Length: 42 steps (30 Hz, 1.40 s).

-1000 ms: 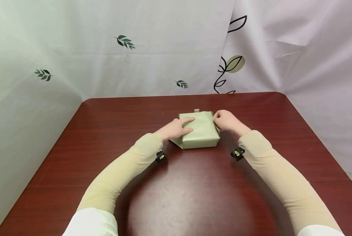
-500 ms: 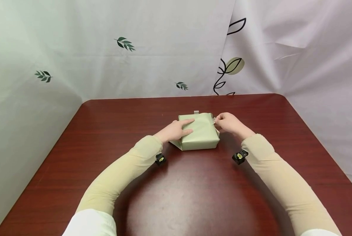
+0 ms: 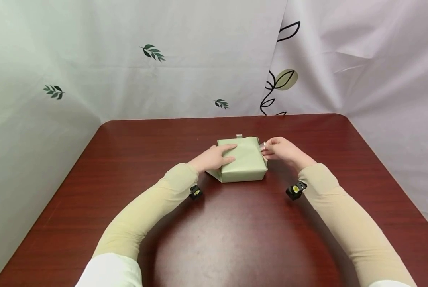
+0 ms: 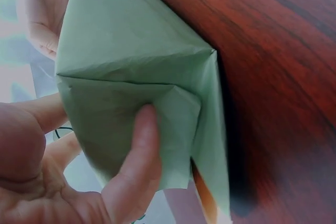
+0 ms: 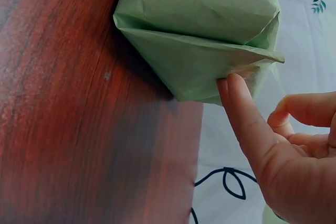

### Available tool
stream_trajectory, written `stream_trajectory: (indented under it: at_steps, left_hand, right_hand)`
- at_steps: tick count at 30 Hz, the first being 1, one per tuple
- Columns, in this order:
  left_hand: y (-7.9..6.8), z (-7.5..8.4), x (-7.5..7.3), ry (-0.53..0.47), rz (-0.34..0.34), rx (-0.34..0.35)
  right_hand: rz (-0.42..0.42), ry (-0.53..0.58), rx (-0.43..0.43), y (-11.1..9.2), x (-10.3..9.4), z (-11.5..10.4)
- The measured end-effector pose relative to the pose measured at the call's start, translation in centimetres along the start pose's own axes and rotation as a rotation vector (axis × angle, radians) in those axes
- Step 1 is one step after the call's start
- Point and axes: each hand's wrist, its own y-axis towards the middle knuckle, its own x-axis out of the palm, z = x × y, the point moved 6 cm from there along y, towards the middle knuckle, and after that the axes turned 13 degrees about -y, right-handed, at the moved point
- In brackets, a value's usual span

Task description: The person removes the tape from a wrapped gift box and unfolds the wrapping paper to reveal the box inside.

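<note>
A box wrapped in pale green paper (image 3: 243, 159) sits on the table beneath both hands. My left hand (image 3: 212, 158) lies over its left side, two digits stretched across the top. In the left wrist view, one digit of that hand presses the folded end flap (image 4: 105, 124). At the box's right end, my right hand (image 3: 282, 150) pinches a small clear strip of tape (image 3: 262, 146). The right wrist view shows other fingers (image 5: 244, 114) of it, straight, touching the triangular paper flap (image 5: 184, 64); a shiny patch shows beside the fingertips.
Another short piece of tape (image 3: 239, 136) sticks out at the box's back edge. The dark red wooden table (image 3: 221, 239) extends around the box. White cloth with leaf prints (image 3: 185, 79) hangs behind and at both sides.
The right hand has drawn slightly to the right from the box's edge, and the clear tape shows between its fingers and the box. Left hand and box stay in place.
</note>
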Motion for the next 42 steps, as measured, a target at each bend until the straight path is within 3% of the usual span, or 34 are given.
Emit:
stream_trajectory:
  at_steps: [5,11,15,20,26,36,42]
  left_hand:
    - [0.0,0.4,-0.3,-0.009,-0.033,-0.035]
    - [0.1,0.7,-0.8,-0.087,-0.022,-0.140]
    - [0.3,2.0,-0.6,0.032,-0.001,-0.226]
    - [1.0,4.2,0.0,0.232,0.117,-0.317]
    - [1.9,5.0,0.8,0.347,0.183,-0.403]
    - [2.0,4.6,1.1,0.355,0.182,-0.413]
    - [2.0,4.9,1.2,0.352,0.177,-0.417]
  right_hand:
    - [0.003,0.033,-0.010,-0.1,-0.1,0.2]
    - [0.004,0.106,-0.031,-0.5,0.2,0.1]
    - [0.006,0.139,-0.049,-0.7,0.3,0.3]
    - [-0.004,0.155,-0.061,-0.8,0.3,0.5]
    - [-0.009,0.168,-0.060,-0.8,0.4,0.6]
    - [-0.017,0.269,-0.086,-0.8,0.5,0.7]
    - [-0.067,0.513,-0.109,-1.3,-0.1,1.7]
